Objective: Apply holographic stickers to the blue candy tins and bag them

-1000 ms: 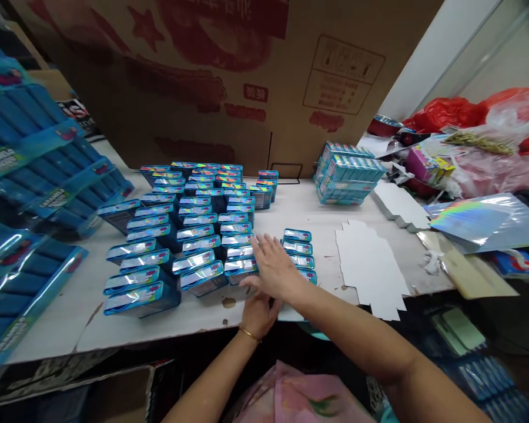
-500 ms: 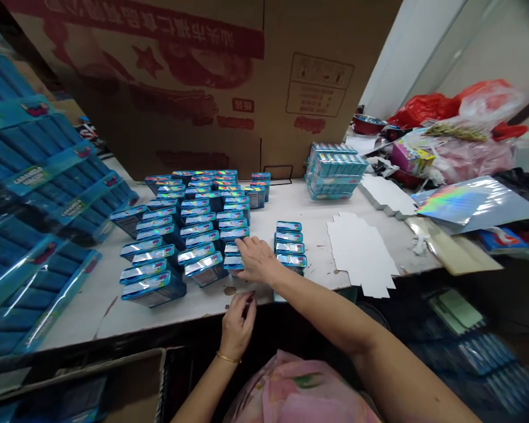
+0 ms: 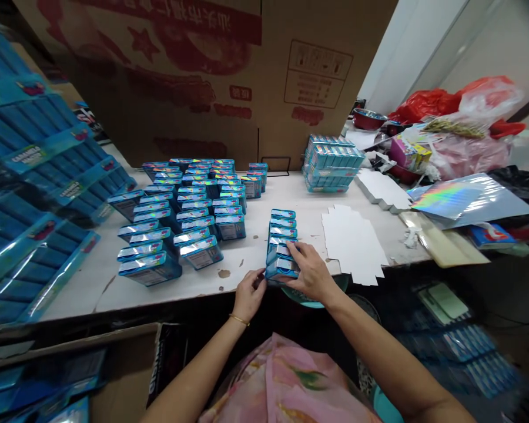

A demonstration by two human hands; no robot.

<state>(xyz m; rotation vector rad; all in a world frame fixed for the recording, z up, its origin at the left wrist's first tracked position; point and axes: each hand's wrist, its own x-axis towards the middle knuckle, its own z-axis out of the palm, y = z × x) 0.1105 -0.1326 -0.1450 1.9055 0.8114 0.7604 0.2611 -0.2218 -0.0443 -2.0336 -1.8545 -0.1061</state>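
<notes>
Many small blue boxes with shiny holographic tops (image 3: 189,211) stand in rows on the white table (image 3: 114,282). A short separate row of the same boxes (image 3: 283,226) runs toward the front edge. My right hand (image 3: 311,273) is closed over the nearest boxes of that row (image 3: 282,267), fingers wrapped on their top and right side. My left hand (image 3: 250,294), with a gold bracelet at the wrist, presses its fingertips against the left end of the same boxes at the table's edge.
A big brown cardboard carton (image 3: 211,76) walls off the back. Blue display packs (image 3: 30,194) pile up on the left. A stack of blue boxes (image 3: 330,161), flat white blanks (image 3: 352,241), holographic sheets (image 3: 467,197) and plastic bags (image 3: 462,117) lie to the right.
My right hand took boxes from the front of the main block and carried them right to the short row's near end. My left hand rose from the table edge to meet them.
</notes>
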